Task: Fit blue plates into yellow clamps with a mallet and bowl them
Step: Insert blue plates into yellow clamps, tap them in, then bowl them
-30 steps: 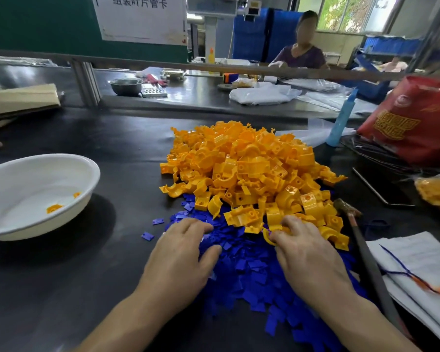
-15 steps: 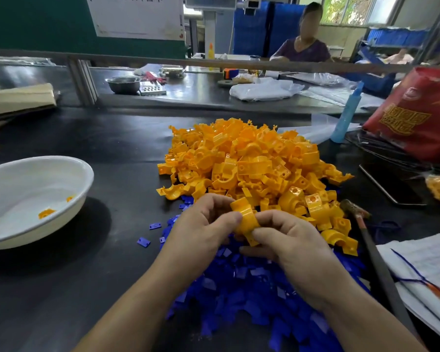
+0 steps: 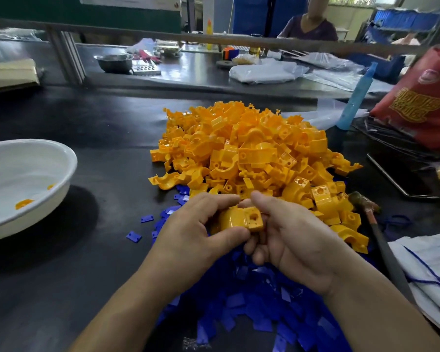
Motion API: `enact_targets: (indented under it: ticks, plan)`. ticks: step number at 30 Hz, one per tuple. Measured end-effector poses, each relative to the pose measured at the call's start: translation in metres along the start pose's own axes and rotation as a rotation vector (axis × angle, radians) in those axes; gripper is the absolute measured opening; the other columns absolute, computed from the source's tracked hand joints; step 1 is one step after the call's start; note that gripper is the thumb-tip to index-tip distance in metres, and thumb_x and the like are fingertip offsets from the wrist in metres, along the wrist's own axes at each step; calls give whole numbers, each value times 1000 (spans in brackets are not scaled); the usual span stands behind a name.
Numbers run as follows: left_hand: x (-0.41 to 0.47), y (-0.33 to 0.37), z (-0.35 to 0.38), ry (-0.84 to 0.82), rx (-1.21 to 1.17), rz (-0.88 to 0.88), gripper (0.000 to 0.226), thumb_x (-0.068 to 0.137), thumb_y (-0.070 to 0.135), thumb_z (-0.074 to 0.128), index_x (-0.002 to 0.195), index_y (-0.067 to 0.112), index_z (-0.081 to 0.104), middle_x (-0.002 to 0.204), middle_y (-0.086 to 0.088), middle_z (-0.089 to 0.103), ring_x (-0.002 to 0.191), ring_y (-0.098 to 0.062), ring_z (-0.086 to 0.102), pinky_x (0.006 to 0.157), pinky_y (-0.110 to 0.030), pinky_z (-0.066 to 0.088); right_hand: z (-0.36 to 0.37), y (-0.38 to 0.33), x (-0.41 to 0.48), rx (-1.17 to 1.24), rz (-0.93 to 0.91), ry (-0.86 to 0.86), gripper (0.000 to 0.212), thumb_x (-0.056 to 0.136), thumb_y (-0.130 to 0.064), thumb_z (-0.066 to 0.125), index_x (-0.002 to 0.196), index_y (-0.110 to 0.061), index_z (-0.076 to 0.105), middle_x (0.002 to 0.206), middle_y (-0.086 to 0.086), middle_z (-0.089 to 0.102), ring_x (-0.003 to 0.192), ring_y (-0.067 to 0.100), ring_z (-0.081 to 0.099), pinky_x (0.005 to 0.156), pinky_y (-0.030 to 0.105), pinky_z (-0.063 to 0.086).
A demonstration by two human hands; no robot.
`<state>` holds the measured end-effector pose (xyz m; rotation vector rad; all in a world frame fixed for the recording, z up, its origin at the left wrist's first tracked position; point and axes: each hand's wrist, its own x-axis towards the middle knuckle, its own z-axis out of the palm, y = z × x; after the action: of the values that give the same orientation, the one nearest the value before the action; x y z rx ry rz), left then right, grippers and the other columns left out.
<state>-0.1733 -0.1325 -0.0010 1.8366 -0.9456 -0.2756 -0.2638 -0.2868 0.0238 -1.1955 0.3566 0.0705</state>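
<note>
Left hand [image 3: 198, 232]: fingers curled, thumb and fingertips pinching the left side of one clamp [image 3: 241, 219]
Right hand [image 3: 290, 240]: palm turned up, fingers curled under the same clamp, thumb bent over its top, close to the left forefinger
Clamp: yellow, held between both hands above the near edge of the heaps, its flat end with a hole facing up and right; whether a plate is in it, cannot tell
Plates [image 3: 252, 295]: blue heap on the table [image 3: 99, 123] under both wrists; a few loose ones [image 3: 134, 236] lie just left of it
Pile [image 3: 252, 153]: yellow clamps, just beyond the hands, overlapping the far edge of the plates
Mallet [image 3: 363, 201]: lying right of the pile, head near its edge, handle running toward the person
Bowl [image 3: 69, 161]: white, at left, well apart from the hands, two yellow pieces [image 3: 24, 203] inside
Paper [image 3: 432, 262]: white sheets just right of the mallet handle
Bottle [image 3: 357, 97]: blue, beyond the pile at right
Bag [image 3: 422, 97]: red, beside the bottle
Far bench: steel bowl [image 3: 113, 61] and a seated person [image 3: 308, 24]
</note>
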Motion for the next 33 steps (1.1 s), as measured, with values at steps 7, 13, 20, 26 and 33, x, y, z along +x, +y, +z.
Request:
enact_targets:
  ticks: [7, 13, 20, 26, 33]
  plan:
    - [4, -10, 3, 202, -427, -218, 42, 61, 59, 70, 99, 42, 66, 99, 12, 73, 88, -7, 71, 70, -18, 56, 8, 14, 7, 297, 38, -26, 48, 94, -40, 48, 116, 1, 58, 92, 19, 70, 72, 30, 67, 56, 33, 57]
    - [4, -7, 7, 213, -692, -325, 42, 62, 50, 79, 98, 32, 72, 106, -6, 74, 101, -22, 69, 87, -39, 51, 8, 19, 7, 330, 2, -40, 32, 87, 5, 55, 118, 0, 56, 100, 23, 70, 85, 34, 70, 65, 33, 58]
    - [7, -6, 4, 148, -1067, -328, 52, 70, 13, 68, 122, 12, 61, 105, -17, 73, 83, -23, 72, 66, -26, 59, 1, 24, 7, 202, -177, 93, 18, 89, 6, 54, 103, 0, 64, 89, 21, 72, 82, 35, 71, 62, 28, 58]
    - [7, -10, 4, 75, -1084, -344, 43, 66, 5, 75, 109, 9, 69, 107, -19, 71, 93, -29, 71, 72, -32, 60, -1, 26, 3, -30, -389, 162, 17, 93, -8, 53, 95, -16, 68, 86, 15, 72, 79, 31, 71, 67, 33, 58]
    - [4, -10, 8, 136, -759, -338, 44, 65, 27, 76, 108, 16, 67, 98, -10, 75, 84, -22, 71, 74, -34, 56, 3, 23, -3, -400, -593, 319, 12, 88, -29, 56, 93, -34, 66, 82, 1, 68, 65, 17, 67, 53, 24, 56]
